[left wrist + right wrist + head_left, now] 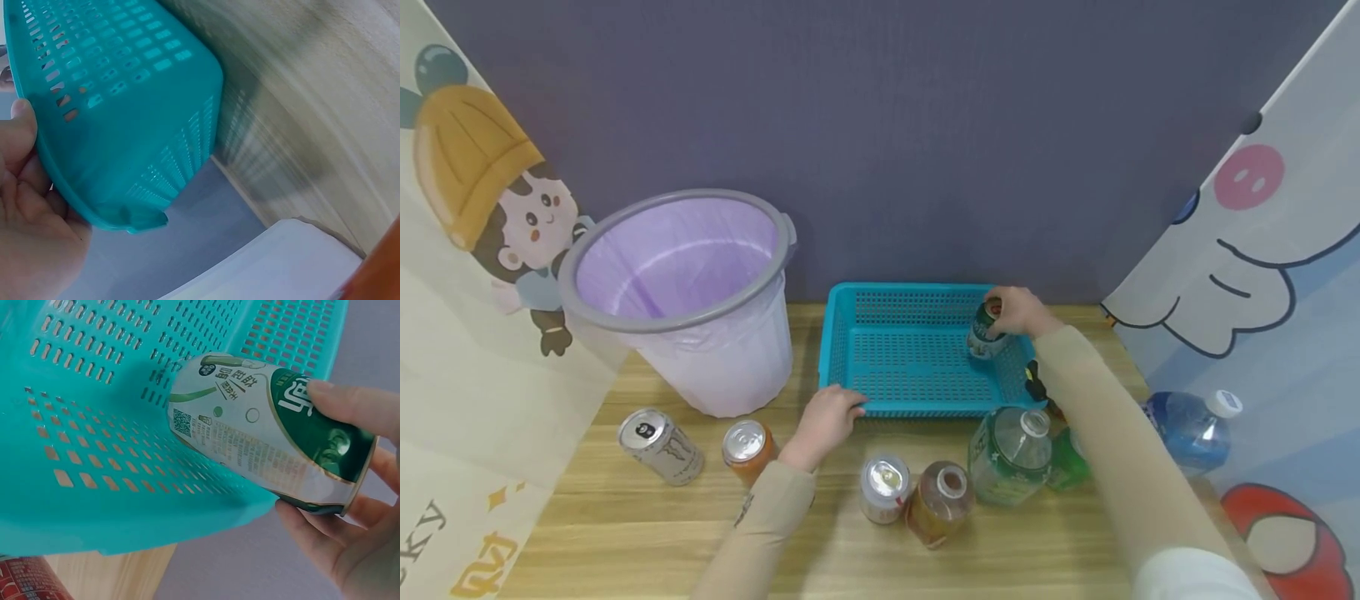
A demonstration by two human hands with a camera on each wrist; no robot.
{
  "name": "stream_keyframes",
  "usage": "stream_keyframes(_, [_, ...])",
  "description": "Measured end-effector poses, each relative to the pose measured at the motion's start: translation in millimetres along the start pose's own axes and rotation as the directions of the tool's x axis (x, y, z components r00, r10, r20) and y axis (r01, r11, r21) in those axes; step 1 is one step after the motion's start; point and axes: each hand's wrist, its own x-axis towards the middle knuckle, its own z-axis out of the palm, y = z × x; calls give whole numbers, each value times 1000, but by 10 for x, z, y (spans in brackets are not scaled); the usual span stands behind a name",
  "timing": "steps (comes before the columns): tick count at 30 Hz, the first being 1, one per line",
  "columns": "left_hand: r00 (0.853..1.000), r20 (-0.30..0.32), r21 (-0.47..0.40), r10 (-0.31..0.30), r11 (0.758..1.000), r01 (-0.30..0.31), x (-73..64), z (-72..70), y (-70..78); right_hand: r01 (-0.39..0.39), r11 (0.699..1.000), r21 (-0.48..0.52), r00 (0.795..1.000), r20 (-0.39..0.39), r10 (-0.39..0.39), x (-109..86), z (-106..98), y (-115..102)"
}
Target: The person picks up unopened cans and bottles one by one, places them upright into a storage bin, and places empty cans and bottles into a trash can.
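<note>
Turquoise plastic forms the openwork basket (910, 367), which lies by the back edge of the wooden table (820, 550), before a dark panel (880, 125). Within its rim, toward the basket's back right corner, is a green-and-white can (983, 337), leaning, top end up; whether its base touches the basket floor I cannot tell. The right hand (1018, 312) has its grip closed round the can's upper part, thumb on the green band and fingers on the opposite side. At the basket's front left corner the left hand (827, 421) pinches the rim, its grip closed with the thumb laid along the lip. A bin (737, 367) with a lilac liner stands at the table's back left corner. In front of it, near the left edge, is a pale grey can (662, 447), and beside the left wrist an orange can (749, 450). Toward the front edge a silver can (884, 492) stands just beside an amber bottle (940, 504), followed rightward by a large green-labelled bottle (1011, 458) close to the basket's front right corner. Past that, a green bottle (1067, 461) is partly hidden by the right sleeve (1097, 408), and a blue bottle (1187, 429) stands at the right edge.
</note>
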Motion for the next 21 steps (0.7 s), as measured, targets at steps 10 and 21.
stream_keyframes(10, [1000,14,-27,-6,1000,7,-18,0,10,35,999,-40,999,32,-34,8,108,-37])
stream_keyframes(21, [1000,26,-23,-6,1000,6,-17,3,0,78,993,-88,997,14,-77,93,174,-57])
